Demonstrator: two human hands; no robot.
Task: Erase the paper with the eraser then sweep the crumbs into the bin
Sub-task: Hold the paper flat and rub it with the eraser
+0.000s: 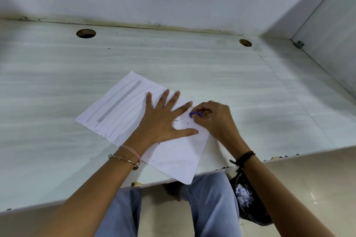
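Note:
A white sheet of paper (119, 106) lies slanted on the desk, with grey pencil lines and a thick grey bar on its far left part. My left hand (163, 119) presses flat on the sheet with spread fingers. My right hand (213, 119) pinches a small purple eraser (195, 114) against the paper's right edge, just past my left index fingertip. Dark eraser crumbs (173, 147) are scattered over the near half of the sheet. A black bin (248, 204) holding crumpled paper stands on the floor under my right forearm.
The pale desk (57, 82) has two round cable holes (86, 33) near the back wall. A side panel closes off the right. The paper's near corner hangs over the desk's front edge (77, 197), above my knees in blue jeans.

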